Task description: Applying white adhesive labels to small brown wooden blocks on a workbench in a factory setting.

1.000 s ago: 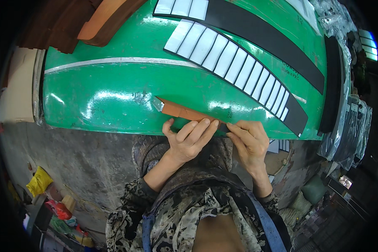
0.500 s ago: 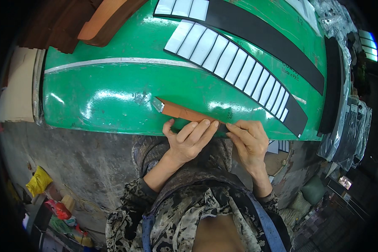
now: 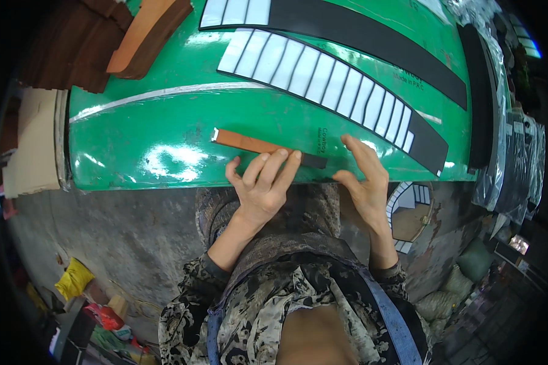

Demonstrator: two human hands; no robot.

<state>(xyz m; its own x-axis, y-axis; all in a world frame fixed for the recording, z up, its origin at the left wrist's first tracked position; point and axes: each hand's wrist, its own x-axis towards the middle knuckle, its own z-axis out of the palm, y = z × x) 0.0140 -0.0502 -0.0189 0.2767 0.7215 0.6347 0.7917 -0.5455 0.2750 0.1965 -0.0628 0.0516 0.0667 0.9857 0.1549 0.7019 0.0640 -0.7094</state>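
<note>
A narrow orange-brown strip (image 3: 245, 141) lies near the table's front edge, with a small white piece at its left end and a dark band at its right end. My left hand (image 3: 263, 182) has its fingertips bunched on the strip's middle, holding it at the tabletop. To the right of the dark end, my right hand (image 3: 368, 182) is apart from the strip, thumb and fingers spread and nothing between them. Beyond both hands lies a curved black piece (image 3: 429, 146) covered with a row of white rectangles (image 3: 316, 79).
A second curved black band (image 3: 359, 36) lies farther back on the green table (image 3: 122, 134). Stacked brown curved pieces (image 3: 73, 48) fill the far left, beside cardboard (image 3: 36, 140). Plastic-wrapped dark pieces (image 3: 511, 164) hang at the right edge. A yellow bag (image 3: 74, 278) is on the floor.
My right hand has let go of the strip's right end and opened, uncovering the dark band. The strip's broader face has turned, and it looks narrower now. My left hand stays on it.
</note>
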